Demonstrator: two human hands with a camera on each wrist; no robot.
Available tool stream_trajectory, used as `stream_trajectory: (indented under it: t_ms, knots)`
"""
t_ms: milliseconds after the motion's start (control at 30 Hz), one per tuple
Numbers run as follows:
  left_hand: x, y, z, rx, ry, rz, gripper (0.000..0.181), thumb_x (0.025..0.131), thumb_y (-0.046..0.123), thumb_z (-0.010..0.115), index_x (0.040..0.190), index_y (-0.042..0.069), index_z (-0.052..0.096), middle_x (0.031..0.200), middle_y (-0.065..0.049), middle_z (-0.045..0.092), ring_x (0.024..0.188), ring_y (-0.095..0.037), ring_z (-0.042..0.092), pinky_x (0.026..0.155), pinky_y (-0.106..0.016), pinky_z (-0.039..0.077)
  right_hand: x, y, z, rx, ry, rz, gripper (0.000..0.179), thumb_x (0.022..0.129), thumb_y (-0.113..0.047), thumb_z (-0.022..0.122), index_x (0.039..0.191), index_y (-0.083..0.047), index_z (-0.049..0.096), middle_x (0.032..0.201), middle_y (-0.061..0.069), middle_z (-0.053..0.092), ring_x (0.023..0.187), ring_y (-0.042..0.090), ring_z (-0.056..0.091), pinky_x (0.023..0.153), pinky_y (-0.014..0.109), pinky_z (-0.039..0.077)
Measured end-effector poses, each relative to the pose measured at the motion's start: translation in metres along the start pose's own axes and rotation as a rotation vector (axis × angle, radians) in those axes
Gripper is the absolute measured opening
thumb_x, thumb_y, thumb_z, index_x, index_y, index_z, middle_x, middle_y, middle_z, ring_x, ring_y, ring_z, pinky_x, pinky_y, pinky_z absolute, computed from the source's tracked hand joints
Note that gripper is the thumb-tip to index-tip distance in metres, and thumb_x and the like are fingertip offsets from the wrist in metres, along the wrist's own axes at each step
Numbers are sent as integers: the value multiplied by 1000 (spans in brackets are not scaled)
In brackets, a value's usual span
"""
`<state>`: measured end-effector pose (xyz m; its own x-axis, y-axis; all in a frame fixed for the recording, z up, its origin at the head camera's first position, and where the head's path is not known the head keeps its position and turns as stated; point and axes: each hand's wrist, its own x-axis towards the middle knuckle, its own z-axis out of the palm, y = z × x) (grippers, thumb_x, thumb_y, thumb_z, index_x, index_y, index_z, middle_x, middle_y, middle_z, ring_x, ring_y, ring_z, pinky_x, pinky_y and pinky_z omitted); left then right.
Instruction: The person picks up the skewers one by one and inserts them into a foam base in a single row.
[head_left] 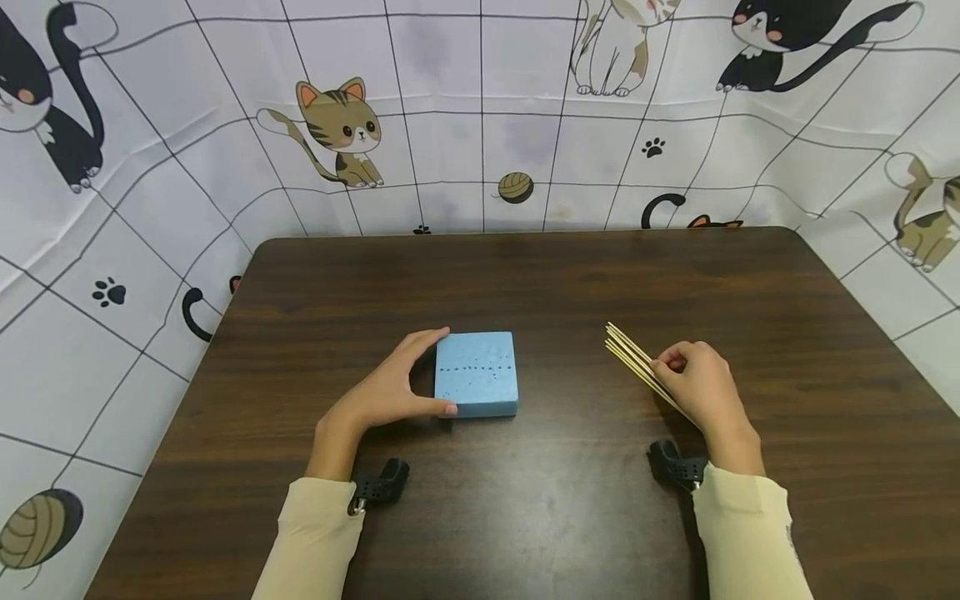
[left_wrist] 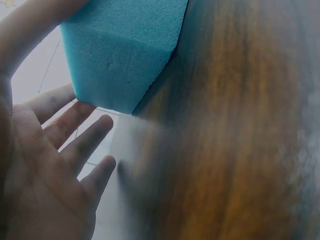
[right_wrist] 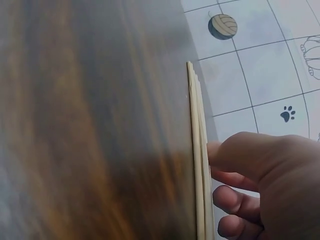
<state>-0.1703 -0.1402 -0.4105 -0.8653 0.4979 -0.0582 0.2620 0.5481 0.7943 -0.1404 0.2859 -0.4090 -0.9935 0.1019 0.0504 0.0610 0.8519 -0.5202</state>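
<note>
A square light-blue foam block (head_left: 476, 387) lies flat on the table, with a row of small dark holes across its top and more dots below. My left hand (head_left: 386, 385) holds its left side between thumb and index finger; the left wrist view shows the foam block (left_wrist: 117, 65) from its side, the other fingers (left_wrist: 90, 137) spread apart. To the right, my right hand (head_left: 701, 387) pinches several thin bamboo sticks (head_left: 633, 357) near the tabletop. Their lower ends are hidden by the hand. In the right wrist view the sticks (right_wrist: 199, 150) lie side by side.
The dark brown wooden table (head_left: 540, 283) reaches back to a white curtain (head_left: 442, 150) with grid lines and cartoon cats. Black wrist camera mounts (head_left: 382, 481) sit by both sleeves, close above the table.
</note>
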Motion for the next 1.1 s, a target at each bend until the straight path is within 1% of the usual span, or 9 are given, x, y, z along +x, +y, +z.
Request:
stream_trajectory:
  t_ms: [100,233,333,467,567,667,867,1000,1100]
  knots:
    - [0,1,-1,-3,-2,0,108,72,48,86,158,26,25,160,1,23,147,-26,25,109,-64,30,-1,-1,0,-5,23,-14,18,93,-17,62,94,0,69,98,19,60,85,33,56,76,49,46]
    - [0,2,-2,-2,-4,1,108,72,48,86,158,25,25,160,0,23,146,-27,25,109,-64,30,0,-2,-1,-8,36,-9,17,92,-16,62,91,-2,71,97,18,61,85,33,56,76,48,46]
    - [0,2,-2,2,-6,5,107,73,48,86,158,25,25,160,-1,23,147,-28,25,109,-65,30,0,-2,-2,-14,32,5,18,91,-16,60,90,-3,72,96,16,64,84,31,57,75,46,46]
    - [0,2,-3,0,-12,1,107,73,47,86,158,25,25,161,0,22,147,-28,24,109,-65,29,1,-3,-3,-22,23,19,19,90,-15,58,89,-4,73,91,14,67,79,28,57,71,43,46]
    - [0,2,-4,1,-13,3,107,73,47,86,158,26,25,161,-2,21,147,-29,24,109,-66,29,2,-3,-4,-30,18,27,20,90,-15,57,88,-4,73,91,14,67,77,28,57,70,42,45]
    - [0,2,-4,6,-11,10,106,74,46,86,158,26,25,161,-3,21,147,-31,25,108,-66,29,3,-3,-4,-41,-1,47,20,88,-17,57,87,-4,71,88,12,65,75,27,56,67,40,45]
    - [0,1,-4,8,-14,14,106,75,45,85,158,25,25,161,-4,21,147,-31,25,108,-67,29,6,-3,-4,-60,-76,94,20,83,-22,59,83,-7,72,82,8,66,69,24,56,58,35,44]
    - [0,1,-3,6,-15,7,107,73,47,86,158,26,25,161,-1,21,147,-29,25,109,-65,29,8,-3,-4,-76,-110,104,21,83,-24,61,84,-8,73,85,10,67,70,26,58,58,37,45]
    - [0,-1,-2,4,-13,4,107,73,49,86,158,27,25,161,1,21,147,-28,25,109,-65,30,8,-4,-4,-84,-122,97,21,83,-25,60,84,-8,73,86,11,68,71,26,59,59,39,46]
